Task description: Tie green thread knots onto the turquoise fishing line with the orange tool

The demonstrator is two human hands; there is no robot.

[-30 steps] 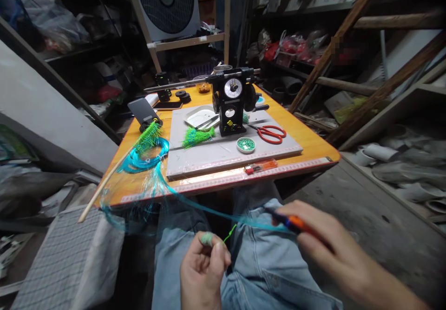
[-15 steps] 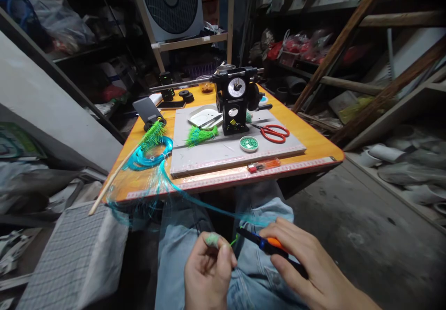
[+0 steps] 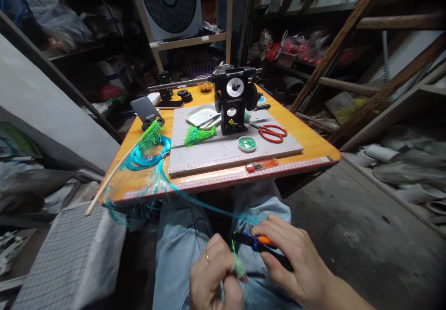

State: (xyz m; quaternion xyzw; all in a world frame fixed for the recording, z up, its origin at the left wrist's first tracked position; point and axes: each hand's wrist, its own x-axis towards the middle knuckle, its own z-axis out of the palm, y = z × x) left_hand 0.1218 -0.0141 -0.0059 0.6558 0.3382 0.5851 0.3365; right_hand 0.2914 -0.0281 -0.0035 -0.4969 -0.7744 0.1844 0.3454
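Observation:
Over the jeans-clad lap, my left hand (image 3: pixel 218 270) is closed, with pale green wrapping (image 3: pixel 238 266) on a fingertip and a ring on one finger. A thin bright green strand (image 3: pixel 233 247) rises from its fingers to the tips of the pliers (image 3: pixel 253 242). My right hand (image 3: pixel 292 254) grips these pliers, which have black, blue and orange parts. Teal filament (image 3: pixel 198 203) runs from the coil (image 3: pixel 148 154) on the table towards my right hand. Whether its fingers hold the filament too is hard to tell.
The orange table (image 3: pixel 315 145) carries a grey board (image 3: pixel 205 161), a black winding device (image 3: pixel 234 101), red-handled scissors (image 3: pixel 273 132), a dish of green beads (image 3: pixel 247 143), a lighter (image 3: pixel 263 164) and green bristly bundles (image 3: pixel 200 135). A wooden stick (image 3: pixel 104 184) overhangs the left edge.
My left hand has turned over, bringing the wrapped fingertip to the right and down. The pliers in my right hand have shifted slightly left. The whole view has moved a little.

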